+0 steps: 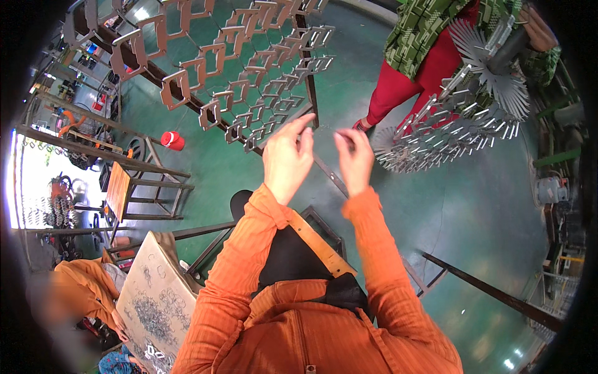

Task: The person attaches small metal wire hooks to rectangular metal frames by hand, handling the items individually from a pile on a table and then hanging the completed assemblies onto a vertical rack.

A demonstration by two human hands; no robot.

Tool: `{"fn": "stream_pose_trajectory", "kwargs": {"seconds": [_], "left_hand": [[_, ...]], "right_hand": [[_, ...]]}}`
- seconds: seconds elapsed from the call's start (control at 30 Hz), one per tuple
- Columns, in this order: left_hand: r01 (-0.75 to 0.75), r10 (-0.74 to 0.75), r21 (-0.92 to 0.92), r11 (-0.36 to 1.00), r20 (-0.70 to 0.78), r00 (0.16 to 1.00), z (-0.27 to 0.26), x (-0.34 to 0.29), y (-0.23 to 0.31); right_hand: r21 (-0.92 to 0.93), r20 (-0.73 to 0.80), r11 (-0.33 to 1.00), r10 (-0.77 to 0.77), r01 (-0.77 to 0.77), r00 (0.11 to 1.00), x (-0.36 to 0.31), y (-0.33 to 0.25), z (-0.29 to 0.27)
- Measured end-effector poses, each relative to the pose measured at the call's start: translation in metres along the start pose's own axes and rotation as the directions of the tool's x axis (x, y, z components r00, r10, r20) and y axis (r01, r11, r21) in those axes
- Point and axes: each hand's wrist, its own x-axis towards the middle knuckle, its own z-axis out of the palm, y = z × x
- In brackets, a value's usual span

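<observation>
Both my hands are raised side by side in front of me, apart from each other. My left hand (288, 157) has its fingers stretched toward the upper right and its thumb standing apart; I see nothing in it. My right hand (355, 158) has its fingers curled in toward the thumb, and whatever they hold, if anything, is too small to make out. Just beyond my left hand, rows of grey metal brackets (176, 89), shaped like open frames, hang linked on thin wires from a dark bar (208, 110).
At right, a person in red trousers (398, 93) handles a cluster of shiny metal pieces (436, 146). A table with small wire hooks (152, 318) stands left, where another person in orange (90, 283) leans. A wooden stool (118, 190) and red bucket (172, 141) stand farther left.
</observation>
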Motion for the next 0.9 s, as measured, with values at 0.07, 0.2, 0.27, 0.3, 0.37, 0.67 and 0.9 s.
{"fn": "stream_pose_trajectory", "kwargs": {"seconds": [0.07,0.2,0.27,0.3,0.37,0.67,0.9], "left_hand": [[0.067,-0.069,0.103,0.992,0.018,0.997,-0.008,0.005,-0.005],[0.085,-0.087,0.212,0.974,-0.003,0.996,-0.011,0.014,-0.017],[0.090,-0.095,0.285,0.954,0.004,0.995,-0.011,0.018,-0.018],[0.086,-0.089,0.275,0.958,-0.001,0.996,-0.011,0.020,-0.019],[0.074,-0.075,0.255,0.964,-0.009,0.997,-0.010,0.023,-0.019],[0.057,-0.083,0.360,0.931,0.058,0.995,0.004,0.042,-0.029],[0.042,-0.057,0.386,0.922,0.028,0.998,0.010,0.044,-0.029]], "right_hand": [[-0.010,0.065,1.000,-0.027,0.028,0.997,0.022,-0.014,0.034],[-0.139,0.156,0.989,0.073,-0.051,0.985,0.052,-0.035,0.072],[-0.187,0.145,0.982,0.031,-0.003,0.989,0.059,-0.026,0.084],[-0.214,0.141,0.977,0.013,0.017,0.990,0.061,-0.023,0.088],[-0.228,0.141,0.974,0.020,0.013,0.990,0.063,-0.019,0.094],[-0.216,0.161,0.975,-0.008,0.043,0.987,0.062,-0.020,0.087],[-0.135,0.146,0.988,-0.048,0.068,0.988,0.056,-0.026,0.073]]}}
